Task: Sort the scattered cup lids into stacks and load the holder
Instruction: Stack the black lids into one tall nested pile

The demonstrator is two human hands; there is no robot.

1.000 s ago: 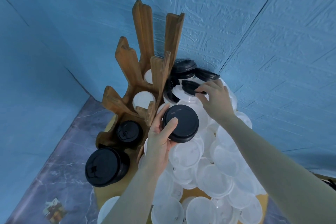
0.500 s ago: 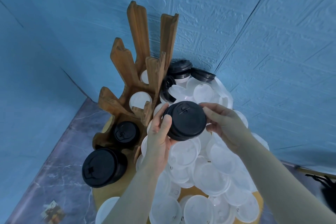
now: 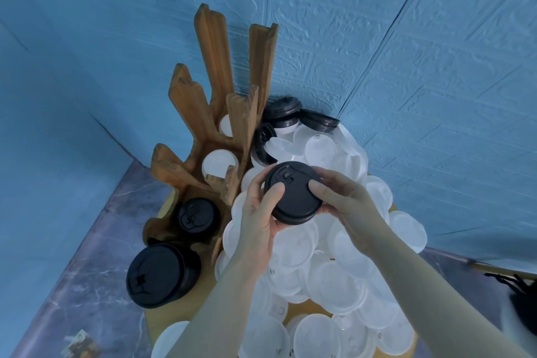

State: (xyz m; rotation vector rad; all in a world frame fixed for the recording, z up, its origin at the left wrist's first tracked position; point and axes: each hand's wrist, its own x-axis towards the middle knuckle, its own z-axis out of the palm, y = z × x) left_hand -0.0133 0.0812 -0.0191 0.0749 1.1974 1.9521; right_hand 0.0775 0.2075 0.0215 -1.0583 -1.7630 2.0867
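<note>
Both hands hold a small stack of black lids [image 3: 293, 193] above the pile. My left hand [image 3: 260, 221] grips its left rim with the thumb on top. My right hand [image 3: 345, 205] grips its right rim, thumb also on top. Below lies a heap of clear and white lids [image 3: 334, 279]. More black lids [image 3: 286, 113] sit at the far end of the heap. The wooden holder [image 3: 215, 113] stands left of the heap. Its slots hold white lids [image 3: 218, 164] higher up and a black stack [image 3: 196, 216] lower. A large black stack [image 3: 158, 273] fills the front slot.
Blue textured walls [image 3: 406, 52] close in behind and to the right. A grey marbled surface [image 3: 75, 264] runs along the left. A round wooden board [image 3: 308, 309] shows under the lids. A dark object [image 3: 523, 308] lies at the right edge.
My right hand picked a black lid from the far end of the heap and brought it onto the black stack in my left hand. Now both hands hold that stack.
</note>
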